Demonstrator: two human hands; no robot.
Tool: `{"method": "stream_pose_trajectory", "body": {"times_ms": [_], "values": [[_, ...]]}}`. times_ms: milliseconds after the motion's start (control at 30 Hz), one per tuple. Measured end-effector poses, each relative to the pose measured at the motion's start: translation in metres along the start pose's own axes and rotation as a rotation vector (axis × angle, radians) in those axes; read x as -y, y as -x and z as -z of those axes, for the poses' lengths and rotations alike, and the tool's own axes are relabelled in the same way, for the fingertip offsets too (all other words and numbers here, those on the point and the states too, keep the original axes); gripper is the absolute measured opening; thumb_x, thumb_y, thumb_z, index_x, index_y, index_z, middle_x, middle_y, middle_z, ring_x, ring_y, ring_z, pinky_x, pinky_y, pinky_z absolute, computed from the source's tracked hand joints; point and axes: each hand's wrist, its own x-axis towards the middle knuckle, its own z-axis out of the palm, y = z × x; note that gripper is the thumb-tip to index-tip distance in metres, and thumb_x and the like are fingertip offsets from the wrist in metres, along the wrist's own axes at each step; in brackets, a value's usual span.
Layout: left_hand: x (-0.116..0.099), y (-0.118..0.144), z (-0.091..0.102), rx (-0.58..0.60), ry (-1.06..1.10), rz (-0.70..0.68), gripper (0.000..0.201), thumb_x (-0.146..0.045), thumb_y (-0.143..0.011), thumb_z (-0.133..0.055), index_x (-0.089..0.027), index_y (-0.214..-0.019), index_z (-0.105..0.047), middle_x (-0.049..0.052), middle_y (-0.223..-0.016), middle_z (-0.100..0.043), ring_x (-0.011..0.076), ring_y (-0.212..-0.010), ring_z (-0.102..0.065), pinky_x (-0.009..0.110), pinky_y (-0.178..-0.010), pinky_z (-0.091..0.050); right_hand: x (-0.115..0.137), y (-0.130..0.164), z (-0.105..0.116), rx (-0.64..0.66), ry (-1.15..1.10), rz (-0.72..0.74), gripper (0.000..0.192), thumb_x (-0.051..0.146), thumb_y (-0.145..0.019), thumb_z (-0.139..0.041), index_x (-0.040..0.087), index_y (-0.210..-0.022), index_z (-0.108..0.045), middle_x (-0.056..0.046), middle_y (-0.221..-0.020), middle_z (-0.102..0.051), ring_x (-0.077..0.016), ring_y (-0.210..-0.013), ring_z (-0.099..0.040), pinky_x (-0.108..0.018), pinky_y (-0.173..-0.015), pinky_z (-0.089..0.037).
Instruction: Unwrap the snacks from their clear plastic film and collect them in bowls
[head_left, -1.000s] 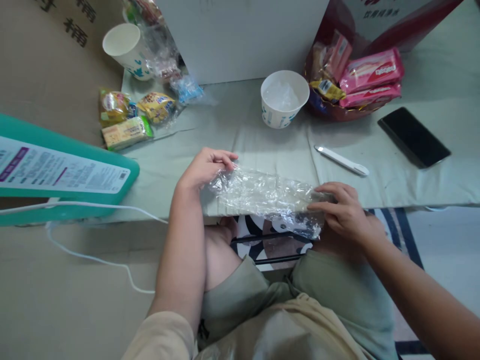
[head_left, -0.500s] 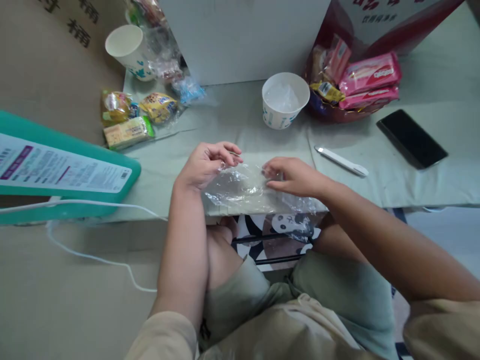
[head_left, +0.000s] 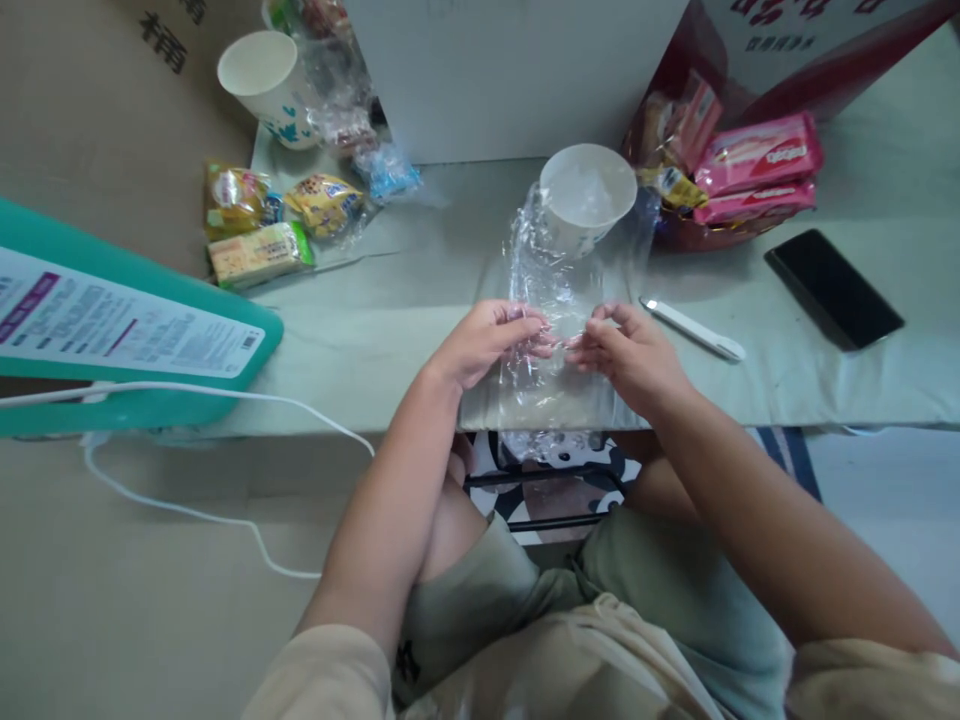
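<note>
A clear, crinkled plastic bag [head_left: 551, 385] is stretched between my hands over the table's front edge. Its far part reaches up against the paper cup [head_left: 577, 225], and its near end hangs below the edge. My left hand [head_left: 499, 338] pinches the film on its left side, thumb against fingers. On the right side, my right hand [head_left: 626, 350] pinches it too, the fingertips almost meeting those of the left. The paper cup holds something clear and crumpled. A white-handled utility knife [head_left: 694, 330] lies just right of my right hand.
A black phone [head_left: 834, 288] lies at the right, near a bowl of pink snack packs [head_left: 759, 165]. Several wrapped snacks [head_left: 259, 255] and another paper cup [head_left: 262, 85] are at back left. A green jug [head_left: 259, 350] and a white cable [head_left: 225, 393] occupy the left edge.
Both hands have moved right and closed on the film. The plastic bag has swung from a low bundle to a long sheet reaching the cup. The view has shifted slightly.
</note>
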Motion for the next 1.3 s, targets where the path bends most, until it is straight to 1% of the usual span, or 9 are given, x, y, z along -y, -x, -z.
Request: {"method": "stream_pose_trajectory", "body": {"times_ms": [100, 300, 433, 567, 733, 833, 933, 1100, 1300], "values": [[-0.001, 0.009, -0.006, -0.071, -0.105, -0.076, 0.029, -0.031, -0.081, -0.078, -0.013, -0.099, -0.065, 0.003, -0.077, -0.073, 0.0108, -0.066, -0.07, 0.022, -0.062, -0.053, -0.007, 0.012, 0.008, -0.054, 0.004, 0.06, 0.049, 0.051, -0.077, -0.081, 0.026, -0.108, -0.053, 0.001, -0.075, -0.073, -0.0177, -0.065, -0.074, -0.03, -0.061, -0.059], [0.004, 0.035, -0.009, -0.135, -0.306, -0.442, 0.075, -0.025, -0.079, -0.078, -0.028, -0.145, -0.044, -0.002, -0.085, -0.075, 0.0137, -0.076, -0.073, 0.027, -0.074, -0.059, -0.016, 0.06, 0.024, -0.136, 0.133, 0.419, 0.089, 0.04, -0.081, -0.08, 0.037, -0.154, -0.029, 0.0, -0.093, -0.076, -0.0239, -0.087, -0.078, -0.043, -0.084, -0.064], [0.007, 0.045, -0.017, -0.072, -0.677, -0.693, 0.041, -0.016, -0.082, -0.072, -0.024, -0.121, -0.066, -0.001, -0.086, -0.072, 0.0126, -0.077, -0.068, 0.028, -0.076, -0.057, -0.017, 0.078, 0.029, -0.18, 0.454, 0.578, 0.049, 0.027, -0.087, -0.073, 0.031, -0.134, -0.059, -0.002, -0.094, -0.076, -0.0223, -0.089, -0.075, -0.042, -0.085, -0.063], [0.012, 0.046, -0.03, -0.202, -0.985, -0.801, 0.015, -0.014, -0.089, -0.062, -0.018, -0.095, -0.075, 0.001, -0.08, -0.062, 0.0124, -0.073, -0.061, 0.028, -0.07, -0.053, -0.018, 0.079, 0.035, -0.288, 0.77, 0.724, 0.014, 0.022, -0.09, -0.068, 0.027, -0.101, -0.075, -0.003, -0.09, -0.072, -0.0193, -0.084, -0.071, -0.038, -0.08, -0.061], [0.011, 0.048, -0.041, -0.347, -0.959, -0.925, 0.012, -0.025, -0.084, -0.065, -0.021, -0.077, -0.074, 0.013, -0.119, -0.064, 0.0285, -0.118, -0.06, 0.047, -0.096, -0.052, -0.007, 0.09, 0.042, -0.365, 0.861, 0.884, 0.002, 0.026, -0.085, -0.073, 0.026, -0.085, -0.075, -0.009, -0.13, -0.061, -0.0309, -0.128, -0.06, -0.048, -0.101, -0.056], [0.006, 0.051, -0.04, -0.081, -0.716, -0.783, 0.014, -0.028, -0.086, -0.062, -0.021, -0.075, -0.067, 0.01, -0.116, -0.073, 0.0287, -0.12, -0.065, 0.049, -0.105, -0.051, 0.009, 0.098, 0.039, -0.106, 0.724, 0.743, 0.006, 0.029, -0.089, -0.069, 0.026, -0.084, -0.072, -0.008, -0.114, -0.073, -0.0302, -0.119, -0.068, -0.052, -0.107, -0.052], [0.005, 0.048, -0.038, 0.105, -0.414, -0.469, 0.019, -0.036, -0.086, -0.067, -0.02, -0.096, -0.065, 0.007, -0.096, -0.077, 0.0228, -0.096, -0.074, 0.04, -0.091, -0.057, 0.02, 0.09, 0.033, 0.028, 0.512, 0.448, 0.015, 0.038, -0.091, -0.067, 0.025, -0.083, -0.067, -0.004, -0.074, -0.072, -0.021, -0.073, -0.071, -0.04, -0.075, -0.06], [0.011, 0.029, -0.04, 0.041, -0.154, -0.068, 0.062, -0.031, -0.07, -0.084, -0.018, -0.121, -0.052, 0.006, -0.091, -0.077, 0.0171, -0.074, -0.074, 0.029, -0.069, -0.054, 0.007, 0.059, 0.03, -0.167, 0.044, 0.246, 0.038, 0.048, -0.078, -0.079, 0.028, -0.106, -0.062, 0.0, -0.073, -0.069, -0.0174, -0.067, -0.069, -0.033, -0.066, -0.059], [0.008, 0.012, -0.041, -0.027, -0.003, -0.055, 0.061, -0.032, -0.066, -0.088, -0.015, -0.118, -0.059, 0.009, -0.099, -0.078, 0.0183, -0.087, -0.076, 0.03, -0.079, -0.057, -0.017, 0.054, 0.033, -0.017, 0.009, 0.057, 0.038, 0.05, -0.069, -0.085, 0.022, -0.081, -0.063, -0.003, -0.078, -0.073, -0.0161, -0.071, -0.069, -0.03, -0.067, -0.058]]}}
